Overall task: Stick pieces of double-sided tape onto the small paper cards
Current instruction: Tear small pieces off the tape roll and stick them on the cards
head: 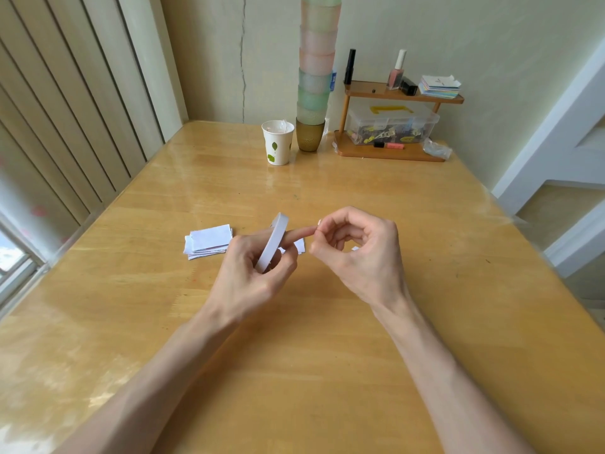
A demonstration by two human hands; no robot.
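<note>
Left grip (pixel 252 273) curls round the roll of double-sided tape (pixel 273 244), holding it on edge above the table (pixel 327 355), index finger poking out straight. On the right grip (pixel 357 253) I see thumb and forefinger pinched together at that fingertip; whether tape sits between them I cannot tell. Paper cards (pixel 209 240) lie stacked just left of the roll.

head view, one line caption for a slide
Left hand holds the tape roll while the right hand pinches a small white piece, paper cards piled on the table behind.
</note>
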